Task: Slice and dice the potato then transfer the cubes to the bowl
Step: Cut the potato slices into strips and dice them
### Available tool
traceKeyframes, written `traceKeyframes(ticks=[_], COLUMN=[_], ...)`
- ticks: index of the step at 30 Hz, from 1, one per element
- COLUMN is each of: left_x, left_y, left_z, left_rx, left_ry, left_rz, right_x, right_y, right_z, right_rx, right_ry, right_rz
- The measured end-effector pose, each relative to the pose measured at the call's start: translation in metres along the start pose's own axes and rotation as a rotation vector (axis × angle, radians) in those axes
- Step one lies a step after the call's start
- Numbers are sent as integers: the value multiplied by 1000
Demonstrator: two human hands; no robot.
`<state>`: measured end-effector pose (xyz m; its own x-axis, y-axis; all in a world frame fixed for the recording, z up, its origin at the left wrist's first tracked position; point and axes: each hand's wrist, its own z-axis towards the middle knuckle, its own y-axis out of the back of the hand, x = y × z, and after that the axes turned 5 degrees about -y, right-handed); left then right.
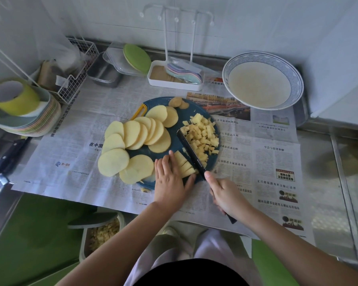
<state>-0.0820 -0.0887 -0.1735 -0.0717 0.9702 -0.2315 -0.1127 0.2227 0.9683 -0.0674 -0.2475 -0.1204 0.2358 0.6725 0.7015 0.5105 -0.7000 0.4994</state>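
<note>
At the near edge of the cutting board [186, 116], the left hand [170, 179] pins the potato strips [185, 165] with straight fingers [165, 166], steadying them for the knife [191, 150] that the right hand [225, 196] grips.

Left grip [170, 180] and right grip [223, 195] bare, forearms [132, 234] bare too, black top [190, 273], pale whitish trousers [213, 248], a light slipper [171, 230].

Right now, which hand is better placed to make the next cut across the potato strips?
Right. The right hand grips the knife, its blade alongside the potato strips; the left hand lies on them, steadying.
</note>
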Motion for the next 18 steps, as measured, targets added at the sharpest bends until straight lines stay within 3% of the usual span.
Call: traceKeyframes(ticks=[5, 18], left_x=[-1, 0], left_y=[-2, -1], left_z=[-1, 0], left_rx=[-6, -26], left_ry=[18, 17], left_rz=[-7, -44], right_x=[4, 12], right_y=[-14, 20], right_z=[-3, -8], right_rx=[-44, 60], right_ry=[-7, 26], right_rz=[-15, -66])
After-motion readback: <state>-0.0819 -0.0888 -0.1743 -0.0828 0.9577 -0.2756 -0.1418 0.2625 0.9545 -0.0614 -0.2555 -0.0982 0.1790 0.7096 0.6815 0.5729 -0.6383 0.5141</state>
